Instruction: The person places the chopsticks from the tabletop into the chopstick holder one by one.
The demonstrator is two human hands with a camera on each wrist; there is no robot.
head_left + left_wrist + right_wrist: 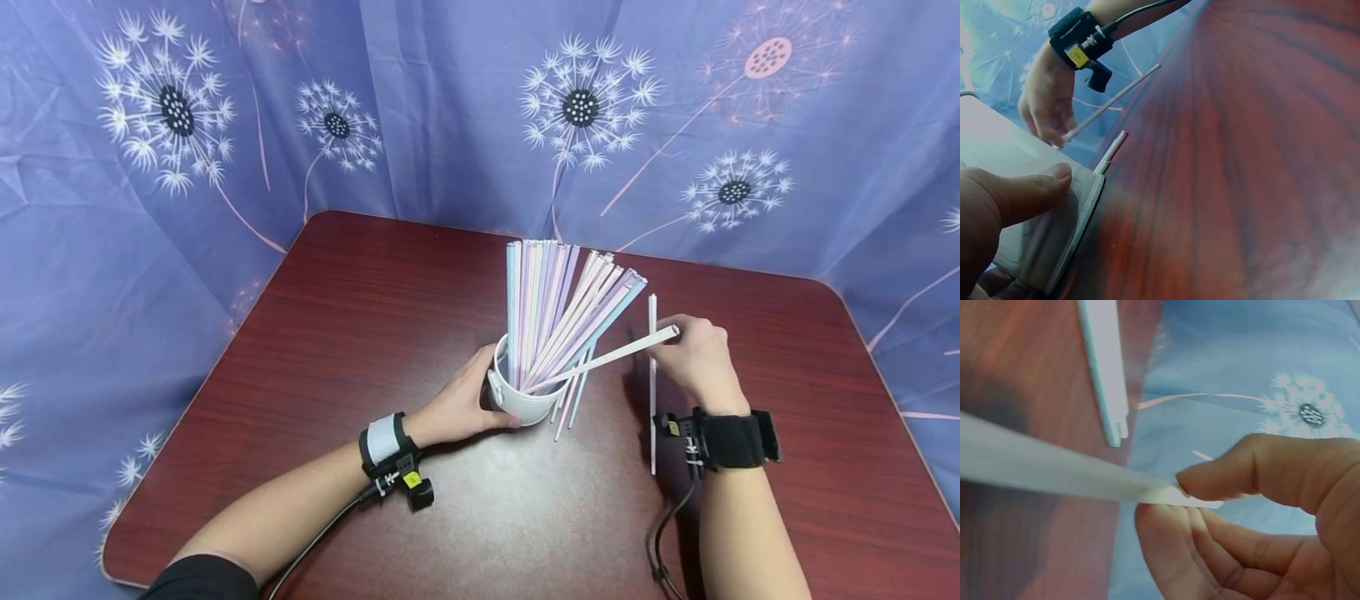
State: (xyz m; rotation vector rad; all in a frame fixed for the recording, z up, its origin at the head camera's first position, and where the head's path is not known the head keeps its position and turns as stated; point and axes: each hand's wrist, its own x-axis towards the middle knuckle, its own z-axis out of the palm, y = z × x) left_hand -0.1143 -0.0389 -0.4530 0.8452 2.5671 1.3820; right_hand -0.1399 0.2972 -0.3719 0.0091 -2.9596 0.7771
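A small white bucket [528, 406] holds several straws [540, 300] in white, pink, lilac and blue, fanned toward the right. My left hand [457, 404] grips the bucket from the left, its thumb [1035, 190] lying along the wall. To the right of the bucket, my right hand [697, 354] pinches a pale straw [1066, 469] between thumb and fingertips, close to one end. In the head view this straw runs down toward the near side of the table. One white straw [615, 360] leans far out of the bucket toward the right hand.
Thin straw ends [567, 408] show beside the bucket's right side, low near the table. The dark red wooden table [360, 308] has rounded corners. Blue curtains [450, 100] with a dandelion print hang behind it. Cables run from both wrist cameras.
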